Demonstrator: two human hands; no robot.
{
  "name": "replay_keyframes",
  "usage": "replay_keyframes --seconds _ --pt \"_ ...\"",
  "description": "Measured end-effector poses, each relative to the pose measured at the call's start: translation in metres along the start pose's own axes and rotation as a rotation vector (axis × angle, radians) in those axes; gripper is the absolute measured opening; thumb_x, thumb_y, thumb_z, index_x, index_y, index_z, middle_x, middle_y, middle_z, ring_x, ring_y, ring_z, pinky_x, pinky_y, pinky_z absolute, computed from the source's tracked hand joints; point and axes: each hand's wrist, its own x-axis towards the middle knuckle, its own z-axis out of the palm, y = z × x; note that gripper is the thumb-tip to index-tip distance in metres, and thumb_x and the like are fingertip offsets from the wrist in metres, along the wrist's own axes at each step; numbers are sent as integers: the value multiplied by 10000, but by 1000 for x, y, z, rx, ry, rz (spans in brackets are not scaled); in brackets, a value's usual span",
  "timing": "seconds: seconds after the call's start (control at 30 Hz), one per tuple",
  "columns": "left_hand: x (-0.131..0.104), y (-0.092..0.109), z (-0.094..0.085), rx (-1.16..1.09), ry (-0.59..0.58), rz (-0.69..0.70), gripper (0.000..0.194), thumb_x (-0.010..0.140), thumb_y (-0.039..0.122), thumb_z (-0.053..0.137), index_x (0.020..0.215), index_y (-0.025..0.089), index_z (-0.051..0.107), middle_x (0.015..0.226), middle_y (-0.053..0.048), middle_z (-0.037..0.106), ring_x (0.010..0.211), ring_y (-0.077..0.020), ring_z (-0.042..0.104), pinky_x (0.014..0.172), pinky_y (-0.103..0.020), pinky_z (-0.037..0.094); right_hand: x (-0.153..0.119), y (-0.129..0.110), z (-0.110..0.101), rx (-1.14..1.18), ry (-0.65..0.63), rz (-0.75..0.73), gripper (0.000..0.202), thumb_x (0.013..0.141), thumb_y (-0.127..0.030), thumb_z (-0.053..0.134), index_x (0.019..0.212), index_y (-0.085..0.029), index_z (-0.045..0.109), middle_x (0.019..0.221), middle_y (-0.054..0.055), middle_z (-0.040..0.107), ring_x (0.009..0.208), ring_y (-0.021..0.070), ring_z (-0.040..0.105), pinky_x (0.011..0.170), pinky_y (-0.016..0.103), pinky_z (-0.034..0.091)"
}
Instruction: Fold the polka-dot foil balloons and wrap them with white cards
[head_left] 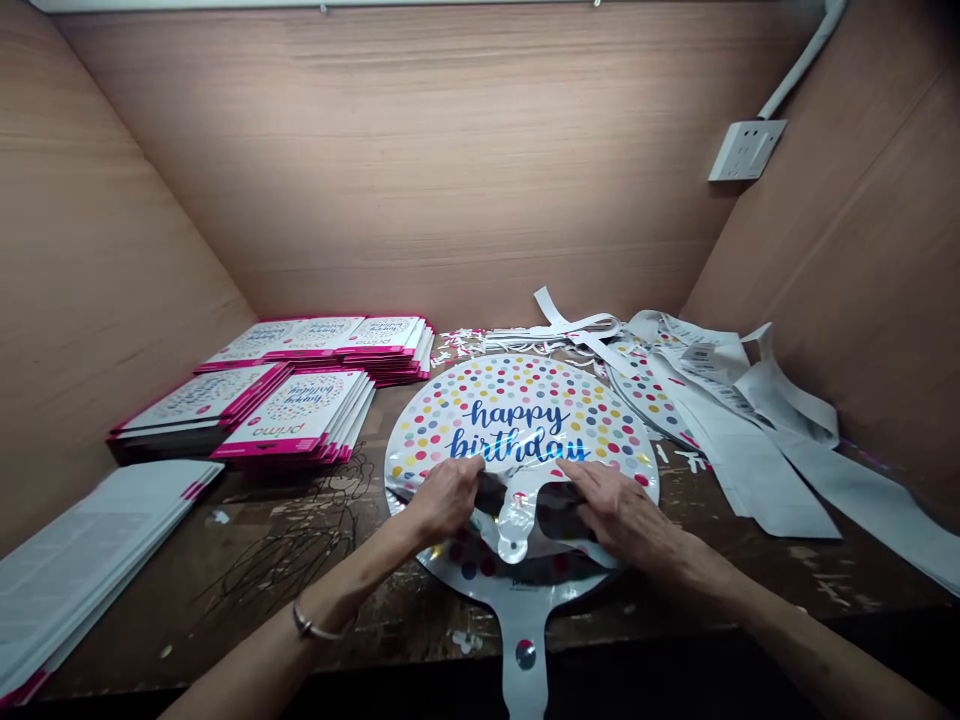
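A flat foil balloon (517, 390), white with coloured dots and blue "happy birthday" lettering, lies on the table before me. Its lower part is bent up, showing silvery folds and a short tail (513, 540). My left hand (451, 495) is closed, pinching the bent foil left of the tail. On the other side, my right hand (611, 502) grips the foil with fingers stretched over it and the thumb side hidden. Beneath lies another dotted balloon, its white tail (525, 650) hanging past the table's front edge.
Stacked pink-edged printed packets (300, 410) stand at the back left, with a pile of flat white sleeves (97, 560) nearer. White paper strips (735, 450) and dotted foil (649, 395) lie at right. Paper scraps (461, 345) are scattered behind. A socket (748, 150) is on the wall.
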Motion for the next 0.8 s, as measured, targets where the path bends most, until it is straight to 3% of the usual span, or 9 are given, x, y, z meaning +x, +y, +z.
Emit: replay_keyframes --seconds 0.07,0.13,0.27,0.37,0.57,0.8 --pt "-14 -8 -5 139 -95 58 186 749 44 415 781 186 531 794 -55 589 788 -222 562 745 -311 402 -13 15 2 -157 -19 12 380 776 -25 378 1074 -154 575 875 91 625 839 203 568 786 346 426" --pt "-30 -20 -9 293 -170 108 281 752 17 382 926 184 527 1018 -77 583 981 -232 532 867 -358 385 -22 27 -1 -168 -66 63 279 814 -62 378 903 -175 617 761 55 610 745 177 571 703 296 431" --pt "-52 -39 -11 388 -145 149 229 853 199 422 1067 187 503 1214 -89 515 1182 -242 415 1005 -391 311 -30 38 -13 8 -83 151 235 856 -168 380 778 -197 600 761 33 605 708 153 567 638 258 420" --pt "-51 -35 -9 462 -135 92 234 850 304 456 1030 176 536 1150 -106 554 1133 -282 460 949 -425 364 -25 39 -17 112 -6 191 233 857 -220 370 781 -198 590 767 36 617 726 164 570 658 273 417" --pt "-20 -18 -23 573 -241 -66 257 809 105 345 931 174 561 879 -90 644 839 -242 616 714 -338 447 6 46 -23 82 151 372 211 832 -297 368 766 -196 540 737 39 624 684 181 572 647 285 391" --pt "-4 -48 -55 484 -255 -207 208 698 108 427 773 200 598 797 -59 647 788 -237 614 580 -247 358 22 60 -22 36 104 468 193 848 -298 347 780 -208 503 746 37 619 694 175 570 627 258 366"
